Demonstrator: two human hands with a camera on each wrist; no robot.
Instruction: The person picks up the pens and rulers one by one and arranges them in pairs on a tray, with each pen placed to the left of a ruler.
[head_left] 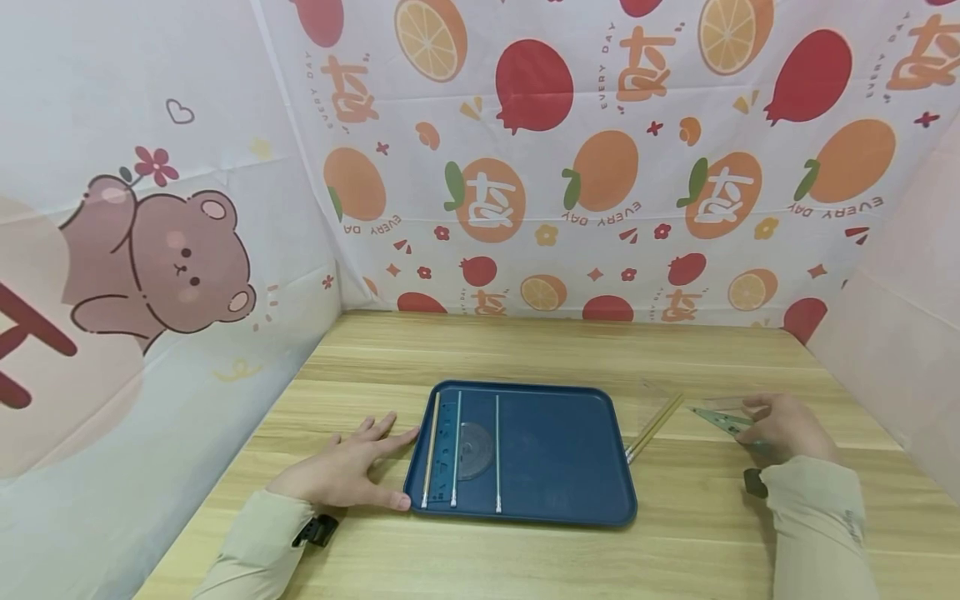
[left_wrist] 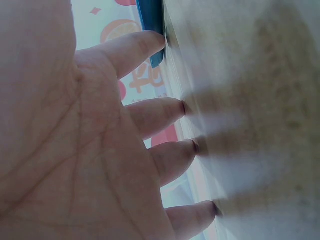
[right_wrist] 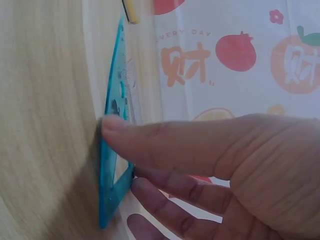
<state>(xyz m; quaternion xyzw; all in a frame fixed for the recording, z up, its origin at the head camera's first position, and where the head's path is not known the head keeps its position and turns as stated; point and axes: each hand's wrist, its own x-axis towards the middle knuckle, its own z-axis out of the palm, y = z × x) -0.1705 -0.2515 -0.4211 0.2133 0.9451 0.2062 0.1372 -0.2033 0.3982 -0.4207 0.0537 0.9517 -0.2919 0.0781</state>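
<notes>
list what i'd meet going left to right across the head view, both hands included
Left hand, slim tan pencil, blue plastic ruler, slim pale-green pencil, clear rounded plastic protractor, second slim pale-green pencil, two yellow pencils, green triangular plastic set square, right hand.

In my head view, I have the tray (head_left: 562, 454) on the bench (head_left: 525, 562), low centre of the frame. In it, left to right, lie one pencil (head_left: 431, 450), a ruler (head_left: 444, 454), a second pencil (head_left: 457, 450), a protractor (head_left: 477, 452) and a third pencil (head_left: 498, 454). My left hand (head_left: 348, 468) is at its left rim; rightward lie two loose pencils (head_left: 658, 423), then the set square (head_left: 722, 419) in my right hand (head_left: 787, 427).
</notes>
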